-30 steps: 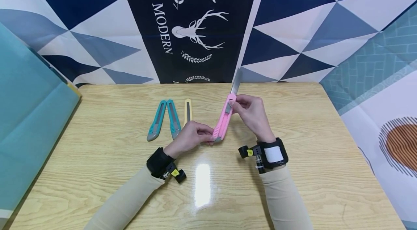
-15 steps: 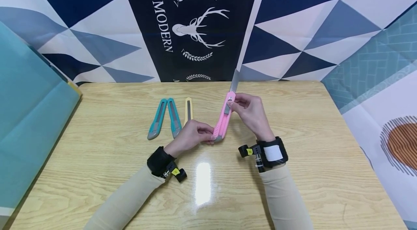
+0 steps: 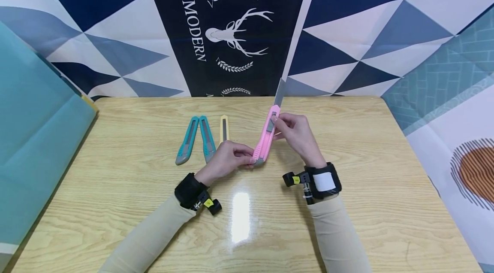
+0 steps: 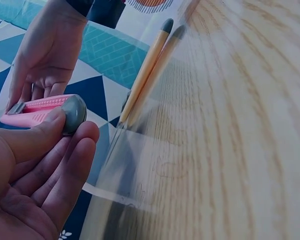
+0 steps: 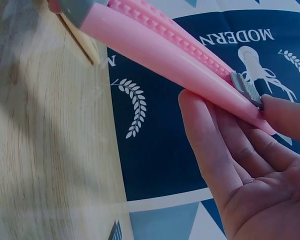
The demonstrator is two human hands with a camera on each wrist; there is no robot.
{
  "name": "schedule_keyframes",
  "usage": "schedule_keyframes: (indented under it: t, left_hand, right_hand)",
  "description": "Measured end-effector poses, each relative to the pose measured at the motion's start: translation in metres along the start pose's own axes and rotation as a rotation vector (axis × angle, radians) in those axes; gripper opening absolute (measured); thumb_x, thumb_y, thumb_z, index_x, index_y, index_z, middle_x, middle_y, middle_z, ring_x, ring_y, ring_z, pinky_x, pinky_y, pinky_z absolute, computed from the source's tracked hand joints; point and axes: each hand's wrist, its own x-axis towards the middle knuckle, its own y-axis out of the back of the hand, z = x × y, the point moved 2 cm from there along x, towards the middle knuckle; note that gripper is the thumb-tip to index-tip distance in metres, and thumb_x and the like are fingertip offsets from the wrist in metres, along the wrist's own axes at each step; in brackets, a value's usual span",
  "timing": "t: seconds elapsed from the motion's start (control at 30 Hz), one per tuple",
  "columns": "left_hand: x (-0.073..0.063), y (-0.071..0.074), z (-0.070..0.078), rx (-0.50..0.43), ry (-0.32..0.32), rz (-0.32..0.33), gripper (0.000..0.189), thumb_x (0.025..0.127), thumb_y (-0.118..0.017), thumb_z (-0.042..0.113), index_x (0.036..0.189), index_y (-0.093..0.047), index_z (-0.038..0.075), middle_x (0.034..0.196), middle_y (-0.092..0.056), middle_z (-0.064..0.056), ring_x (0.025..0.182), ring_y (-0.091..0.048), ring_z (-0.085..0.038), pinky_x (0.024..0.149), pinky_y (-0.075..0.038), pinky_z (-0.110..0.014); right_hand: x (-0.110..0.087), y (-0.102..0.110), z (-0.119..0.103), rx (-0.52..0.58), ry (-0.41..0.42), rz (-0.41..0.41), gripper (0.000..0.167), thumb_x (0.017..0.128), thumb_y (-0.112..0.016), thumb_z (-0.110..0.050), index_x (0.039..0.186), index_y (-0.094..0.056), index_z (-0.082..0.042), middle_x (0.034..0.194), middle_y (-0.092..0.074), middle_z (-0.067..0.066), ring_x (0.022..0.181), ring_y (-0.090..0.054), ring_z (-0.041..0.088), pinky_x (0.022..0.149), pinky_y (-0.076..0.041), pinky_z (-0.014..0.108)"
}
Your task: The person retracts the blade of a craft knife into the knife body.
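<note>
Pink cutter [image 3: 263, 145], axis near-left to far-right; your left hand [image 3: 227, 159] pinches its near end, your right hand [image 3: 300, 134] its far end, thumb at slider [image 5: 244, 87].

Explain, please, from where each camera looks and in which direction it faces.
Head: worn on the head, facing forward and down at the wooden table and pink cutter; left hand, right hand and both sleeves show.
Left wrist: on the left wrist, facing that hand's grip on the grey end cap; the right hand shows beyond.
Right wrist: on the right wrist, facing that hand at the grey slider; apparently a left fingertip shows, top left.
Shared: both wrist views show the pink cutter and wooden table.
</note>
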Motion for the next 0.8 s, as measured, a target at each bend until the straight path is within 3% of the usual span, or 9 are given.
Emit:
schedule_keyframes:
  t: [0.53, 0.8]
  left_hand:
    - [-0.0005, 0.0005, 0.0018, 0.019, -0.006, 0.004, 0.020, 0.089, -0.073, 0.015, 0.107, -0.076, 0.007, 0.090, -0.078, -0.010, 0.079, -0.075, -0.014, 0.072, -0.059, -0.026]
    - [0.0000, 0.0007, 0.0003, 0.014, 0.003, 0.019, 0.020, 0.089, -0.073, 0.015, 0.107, -0.076, 0.007, 0.092, -0.078, -0.010, 0.079, -0.075, -0.013, 0.072, -0.060, -0.025]
  right_hand:
    - [-0.0031, -0.0014, -0.0051, -0.085, 0.017, 0.041, 0.023, 0.099, -0.058, -0.015, 0.107, -0.070, 0.003, 0.092, -0.073, 0.021, 0.069, -0.069, 0.009, 0.064, -0.056, 0.020]
    - [-0.0020, -0.0022, -0.0031, -0.127, 0.012, 0.031, 0.023, 0.098, -0.060, -0.015, 0.111, -0.069, 0.002, 0.095, -0.073, 0.022, 0.072, -0.070, 0.012, 0.066, -0.054, 0.020]
